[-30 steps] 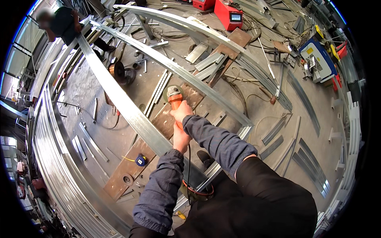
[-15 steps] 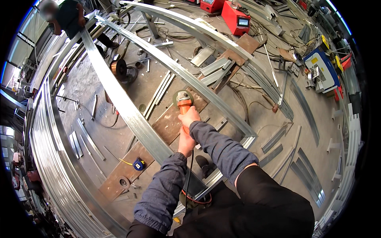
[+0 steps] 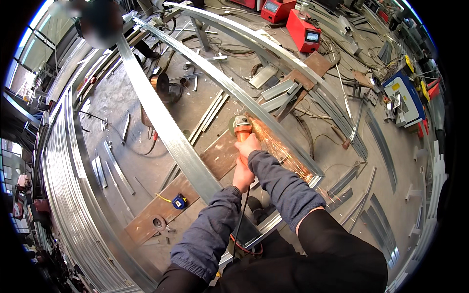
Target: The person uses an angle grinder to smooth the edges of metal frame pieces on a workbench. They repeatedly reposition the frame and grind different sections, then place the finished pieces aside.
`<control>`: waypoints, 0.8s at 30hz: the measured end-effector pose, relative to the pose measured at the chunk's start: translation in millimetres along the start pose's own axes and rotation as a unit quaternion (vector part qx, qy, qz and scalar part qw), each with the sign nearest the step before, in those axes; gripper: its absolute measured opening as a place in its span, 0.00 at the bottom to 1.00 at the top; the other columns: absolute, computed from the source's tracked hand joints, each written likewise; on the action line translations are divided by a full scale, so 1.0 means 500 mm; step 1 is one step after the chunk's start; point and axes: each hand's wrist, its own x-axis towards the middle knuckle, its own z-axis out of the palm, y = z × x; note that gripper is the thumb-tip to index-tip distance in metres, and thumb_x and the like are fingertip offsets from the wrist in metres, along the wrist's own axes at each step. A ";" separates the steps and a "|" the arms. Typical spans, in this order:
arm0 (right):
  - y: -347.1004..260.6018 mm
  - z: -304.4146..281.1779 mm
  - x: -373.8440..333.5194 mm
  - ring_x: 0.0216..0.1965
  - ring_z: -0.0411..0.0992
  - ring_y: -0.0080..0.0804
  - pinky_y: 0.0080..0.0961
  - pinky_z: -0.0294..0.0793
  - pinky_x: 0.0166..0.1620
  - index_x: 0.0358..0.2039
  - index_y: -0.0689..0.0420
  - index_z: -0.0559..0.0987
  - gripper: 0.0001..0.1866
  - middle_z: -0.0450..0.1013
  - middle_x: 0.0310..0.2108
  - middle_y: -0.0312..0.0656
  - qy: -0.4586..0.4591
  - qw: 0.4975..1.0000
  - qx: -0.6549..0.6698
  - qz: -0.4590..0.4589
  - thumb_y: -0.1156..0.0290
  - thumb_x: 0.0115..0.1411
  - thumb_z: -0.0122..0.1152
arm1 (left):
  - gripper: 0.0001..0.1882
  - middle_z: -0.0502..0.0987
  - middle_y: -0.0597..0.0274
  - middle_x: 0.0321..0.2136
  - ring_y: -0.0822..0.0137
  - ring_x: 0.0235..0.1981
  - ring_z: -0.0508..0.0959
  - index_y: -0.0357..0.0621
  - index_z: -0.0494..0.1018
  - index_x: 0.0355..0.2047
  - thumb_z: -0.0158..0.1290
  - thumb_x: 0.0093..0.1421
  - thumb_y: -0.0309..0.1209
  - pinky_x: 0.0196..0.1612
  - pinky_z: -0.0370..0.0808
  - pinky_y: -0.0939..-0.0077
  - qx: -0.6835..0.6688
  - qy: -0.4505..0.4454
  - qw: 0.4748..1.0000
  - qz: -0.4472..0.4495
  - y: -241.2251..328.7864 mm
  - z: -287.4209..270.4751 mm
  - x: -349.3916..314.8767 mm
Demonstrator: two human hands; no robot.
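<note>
An orange angle grinder (image 3: 242, 128) with a grey metal head is gripped in both my hands. My right hand (image 3: 248, 144) wraps its body just behind the head; my left hand (image 3: 243, 174) is closed round the rear of it, where a black cord trails down. The disc is up against the left side of a long galvanized steel profile (image 3: 215, 78), or very close to it. Orange sparks (image 3: 278, 149) stream along that profile toward its near end. A second, wider steel profile (image 3: 168, 124) runs to the left of my hands.
A blue tape measure (image 3: 179, 200) and a grinding disc (image 3: 156, 223) lie on a brown plate (image 3: 141, 222). Long profiles (image 3: 63, 195) are stacked at left. Red welding machines (image 3: 303, 31) stand at the back; a person (image 3: 101, 22) is at far left. Metal offcuts (image 3: 378, 219) litter the right floor.
Sparks now fly from the grinder, where there were none before. The whole view has shifted a little, so things sit farther right. The person at far left has bent or moved closer.
</note>
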 end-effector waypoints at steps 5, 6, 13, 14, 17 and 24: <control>0.005 -0.005 -0.008 0.53 0.80 0.60 0.45 0.79 0.57 0.56 0.72 0.71 0.41 0.79 0.50 0.66 0.017 1.000 -0.003 0.000 0.57 0.49 0.75 | 0.35 0.77 0.61 0.34 0.71 0.22 0.74 0.41 0.60 0.60 0.66 0.62 0.42 0.22 0.70 0.70 -0.018 -0.020 0.999 -0.017 0.018 0.004 -0.015; 0.002 -0.009 -0.013 0.53 0.80 0.60 0.46 0.79 0.57 0.56 0.71 0.72 0.40 0.79 0.50 0.65 0.015 1.000 -0.008 -0.003 0.57 0.49 0.75 | 0.32 0.77 0.63 0.32 0.72 0.21 0.73 0.41 0.63 0.58 0.66 0.62 0.41 0.20 0.68 0.71 -0.022 0.008 1.000 -0.006 0.014 0.012 -0.018; 0.001 -0.009 -0.011 0.53 0.80 0.58 0.45 0.79 0.57 0.55 0.70 0.73 0.39 0.79 0.50 0.64 0.026 1.000 -0.015 -0.010 0.56 0.50 0.75 | 0.32 0.75 0.62 0.38 0.71 0.25 0.74 0.44 0.60 0.57 0.67 0.62 0.38 0.24 0.71 0.71 -0.033 -0.053 0.998 -0.019 0.025 0.006 -0.012; 0.001 -0.007 -0.009 0.53 0.80 0.58 0.45 0.79 0.57 0.54 0.70 0.74 0.38 0.79 0.50 0.64 0.028 0.999 -0.011 -0.012 0.55 0.50 0.75 | 0.31 0.75 0.62 0.38 0.71 0.25 0.74 0.44 0.60 0.56 0.67 0.62 0.38 0.24 0.71 0.71 -0.034 -0.059 0.998 -0.014 0.019 0.003 -0.007; 0.015 -0.008 -0.006 0.53 0.80 0.58 0.45 0.79 0.57 0.54 0.70 0.74 0.38 0.79 0.50 0.64 0.031 0.999 -0.014 -0.003 0.55 0.50 0.75 | 0.33 0.75 0.62 0.40 0.71 0.26 0.76 0.44 0.60 0.59 0.66 0.63 0.39 0.24 0.71 0.71 -0.007 -0.043 0.998 -0.035 0.008 0.015 -0.009; 0.042 -0.030 -0.005 0.54 0.80 0.57 0.45 0.78 0.58 0.56 0.69 0.73 0.40 0.79 0.51 0.63 0.016 0.999 -0.030 -0.003 0.55 0.50 0.75 | 0.35 0.76 0.61 0.41 0.70 0.27 0.77 0.45 0.59 0.62 0.66 0.63 0.40 0.25 0.72 0.71 -0.008 -0.029 0.999 -0.026 0.005 0.048 -0.023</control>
